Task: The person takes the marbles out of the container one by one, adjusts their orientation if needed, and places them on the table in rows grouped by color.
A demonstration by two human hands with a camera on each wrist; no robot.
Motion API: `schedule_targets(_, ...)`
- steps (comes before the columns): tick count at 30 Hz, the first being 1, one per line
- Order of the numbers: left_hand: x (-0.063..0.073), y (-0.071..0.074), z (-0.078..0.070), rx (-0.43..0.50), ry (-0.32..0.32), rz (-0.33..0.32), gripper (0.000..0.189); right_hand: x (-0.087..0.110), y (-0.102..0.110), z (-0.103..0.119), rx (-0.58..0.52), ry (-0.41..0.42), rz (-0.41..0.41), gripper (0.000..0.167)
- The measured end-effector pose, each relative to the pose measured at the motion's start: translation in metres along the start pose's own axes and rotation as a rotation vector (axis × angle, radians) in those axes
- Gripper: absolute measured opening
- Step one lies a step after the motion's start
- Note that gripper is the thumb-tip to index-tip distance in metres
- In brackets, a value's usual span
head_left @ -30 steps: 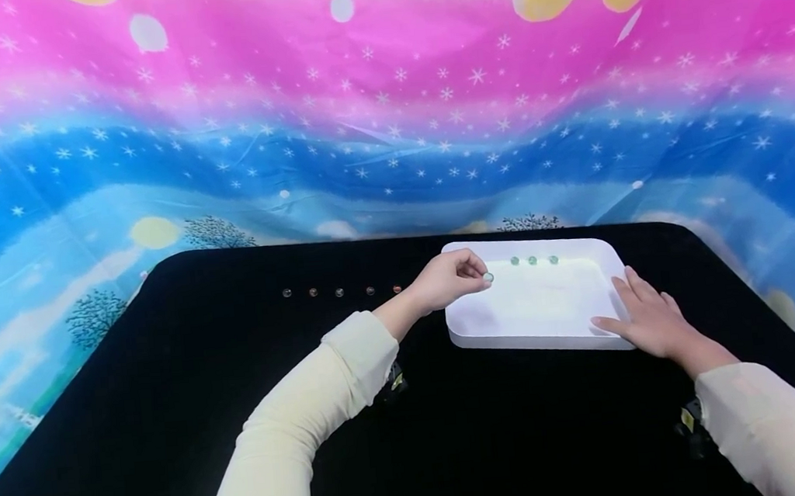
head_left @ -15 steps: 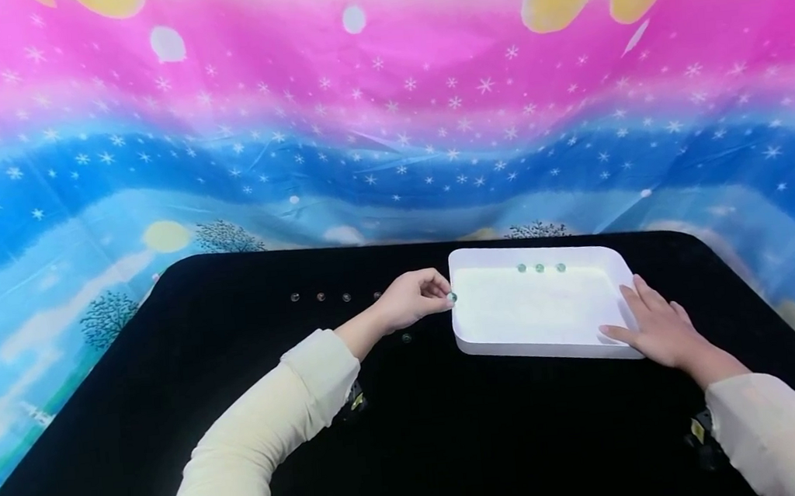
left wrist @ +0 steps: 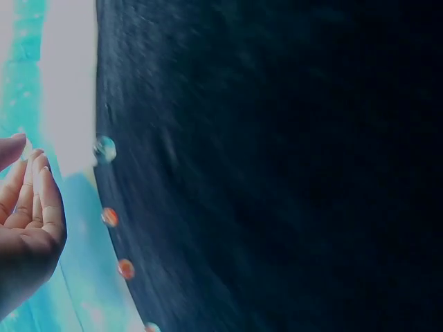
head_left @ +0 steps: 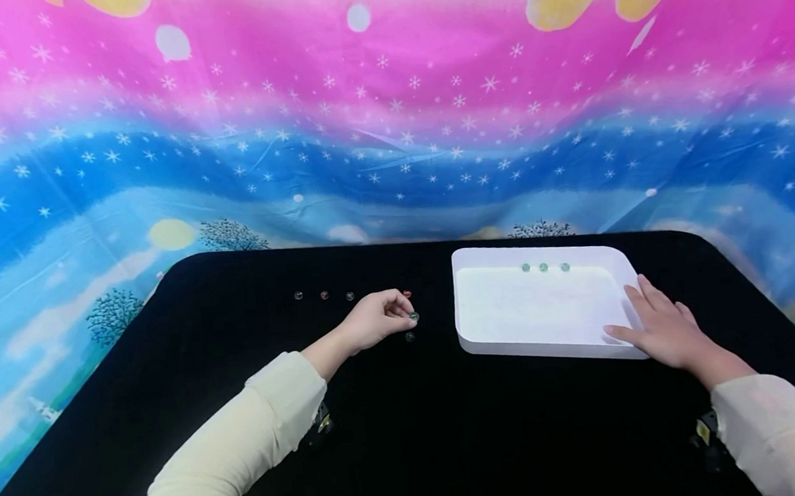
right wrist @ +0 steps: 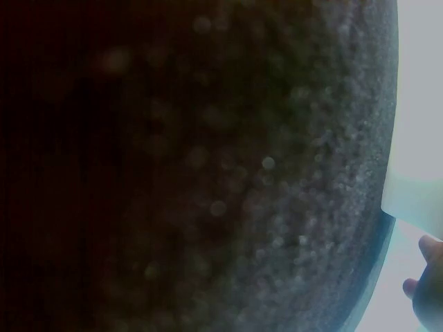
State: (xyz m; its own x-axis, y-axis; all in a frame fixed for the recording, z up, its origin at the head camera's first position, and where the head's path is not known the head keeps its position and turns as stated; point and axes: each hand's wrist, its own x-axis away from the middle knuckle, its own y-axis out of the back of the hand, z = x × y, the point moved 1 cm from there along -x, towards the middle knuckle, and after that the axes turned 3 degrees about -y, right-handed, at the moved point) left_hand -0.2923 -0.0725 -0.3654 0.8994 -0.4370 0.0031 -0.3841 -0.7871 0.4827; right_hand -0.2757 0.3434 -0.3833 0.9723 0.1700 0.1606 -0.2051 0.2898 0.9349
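I worked somewhere cloth-screened, room type unclear — black table across the lower frame, snowflake-printed backdrop filling the top.

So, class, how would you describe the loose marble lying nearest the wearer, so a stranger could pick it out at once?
On the black table, look left of the white tray, to the left hand. Just below the pinched marble, in the head view, lies a small dark greenish marble. Unlike the row of marbles farther back, it sits outside their line, nearest the wearer.
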Motion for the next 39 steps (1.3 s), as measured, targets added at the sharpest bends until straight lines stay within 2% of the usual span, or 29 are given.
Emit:
schedule_targets(12, 0.017, 0.015, 0.023, -0.039, 0.079, -0.034, 0.013, 0.002, -0.001, 0.001, -0.016, -0.002, 0.021, 0.094)
schedule_targets(23, 0.022, 0.02, 0.036, -0.09, 0.128, -0.051, 0.011, 0.0, -0.003, 0.001, -0.011, 0.001, 0.021, 0.095)
schedule_targets(34, 0.017, 0.022, 0.04, -0.2, 0.112, -0.058, 0.01, -0.002, 0.002, 0.002, -0.004, 0.007, 0.015, 0.094)
schedule_targets(39, 0.018, 0.022, 0.039, -0.235, 0.095, -0.038, 0.01, -0.003, 0.002, 0.001, -0.013, 0.002, 0.022, 0.094)
